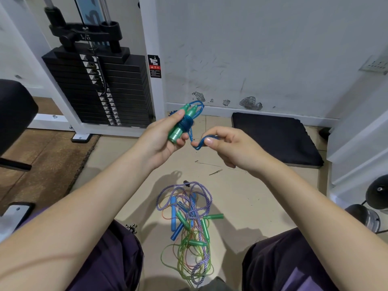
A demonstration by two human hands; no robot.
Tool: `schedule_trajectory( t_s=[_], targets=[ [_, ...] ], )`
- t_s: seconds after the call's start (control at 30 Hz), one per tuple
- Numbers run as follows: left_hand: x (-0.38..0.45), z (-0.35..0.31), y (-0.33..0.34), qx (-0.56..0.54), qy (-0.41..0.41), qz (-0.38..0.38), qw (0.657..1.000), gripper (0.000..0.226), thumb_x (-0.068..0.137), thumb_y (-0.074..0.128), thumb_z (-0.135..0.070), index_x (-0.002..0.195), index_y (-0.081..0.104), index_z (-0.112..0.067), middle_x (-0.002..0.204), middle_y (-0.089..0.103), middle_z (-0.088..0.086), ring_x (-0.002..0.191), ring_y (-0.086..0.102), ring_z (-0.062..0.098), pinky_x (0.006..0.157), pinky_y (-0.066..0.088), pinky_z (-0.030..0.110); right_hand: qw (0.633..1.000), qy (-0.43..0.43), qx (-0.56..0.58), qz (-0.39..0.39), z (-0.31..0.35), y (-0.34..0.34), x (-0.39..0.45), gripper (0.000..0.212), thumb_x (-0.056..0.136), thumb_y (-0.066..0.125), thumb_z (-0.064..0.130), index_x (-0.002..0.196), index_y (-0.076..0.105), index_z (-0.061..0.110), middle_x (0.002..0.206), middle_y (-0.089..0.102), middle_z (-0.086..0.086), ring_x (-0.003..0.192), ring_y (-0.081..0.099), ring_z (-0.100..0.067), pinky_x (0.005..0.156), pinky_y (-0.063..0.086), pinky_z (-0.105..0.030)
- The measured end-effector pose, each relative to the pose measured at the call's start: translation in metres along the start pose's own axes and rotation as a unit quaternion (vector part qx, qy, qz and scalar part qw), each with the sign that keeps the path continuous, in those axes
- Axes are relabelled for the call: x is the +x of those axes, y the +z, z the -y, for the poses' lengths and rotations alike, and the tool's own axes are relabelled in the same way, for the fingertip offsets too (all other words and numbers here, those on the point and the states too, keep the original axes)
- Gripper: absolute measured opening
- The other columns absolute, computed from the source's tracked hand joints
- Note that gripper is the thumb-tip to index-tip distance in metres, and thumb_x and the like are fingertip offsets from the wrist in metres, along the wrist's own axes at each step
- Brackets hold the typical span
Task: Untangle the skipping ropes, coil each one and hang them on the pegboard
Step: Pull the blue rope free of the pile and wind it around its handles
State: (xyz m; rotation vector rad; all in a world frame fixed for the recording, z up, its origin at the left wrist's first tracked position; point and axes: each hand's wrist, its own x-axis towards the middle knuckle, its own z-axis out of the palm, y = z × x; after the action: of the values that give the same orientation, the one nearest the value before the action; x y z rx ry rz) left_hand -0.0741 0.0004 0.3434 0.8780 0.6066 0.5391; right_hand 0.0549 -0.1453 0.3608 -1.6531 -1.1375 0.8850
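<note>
Blue rope [190, 120] wound round green handles [181, 128] at frame centre sits clamped in your left hand [161, 139], right hand [226, 143] pinching its tail; slacken and the wraps could spring loose

A scuffed white wall [262, 49] is seen at twelve o'clock. A black weight stack [100, 89] is placed at ten o'clock, a dark mat [275, 137] at two o'clock, on beige floor [241, 196].
</note>
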Motion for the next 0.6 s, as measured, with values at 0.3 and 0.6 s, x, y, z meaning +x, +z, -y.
schedule_trajectory(
  t_s=[0.3, 0.6],
  targets=[
    [-0.003, 0.003, 0.001, 0.233, 0.007, 0.044, 0.971, 0.027, 0.094, 0.065, -0.022, 0.117, 0.062, -0.006, 0.083, 0.065, 0.007, 0.051, 0.051, 0.014, 0.046, 0.039, 0.018, 0.99, -0.142, 0.008, -0.025, 0.012, -0.003, -0.005, 0.021, 0.097, 0.049, -0.007, 0.111, 0.062, 0.003, 0.066, 0.068, 0.023, 0.049, 0.056, 0.011, 0.05, 0.04, -0.001],
    [-0.012, 0.008, 0.006, 0.286, -0.07, 0.197, 0.935, 0.032, 0.087, 0.063, -0.038, 0.111, 0.066, -0.018, 0.083, 0.065, -0.001, 0.058, 0.054, 0.011, 0.058, 0.043, 0.02, 0.981, -0.133, -0.061, -0.123, 0.003, -0.017, -0.001, 0.008, 0.09, 0.067, 0.007, 0.088, 0.071, 0.0, 0.069, 0.065, 0.009, 0.056, 0.056, 0.005, 0.056, 0.04, -0.006]
  ],
)
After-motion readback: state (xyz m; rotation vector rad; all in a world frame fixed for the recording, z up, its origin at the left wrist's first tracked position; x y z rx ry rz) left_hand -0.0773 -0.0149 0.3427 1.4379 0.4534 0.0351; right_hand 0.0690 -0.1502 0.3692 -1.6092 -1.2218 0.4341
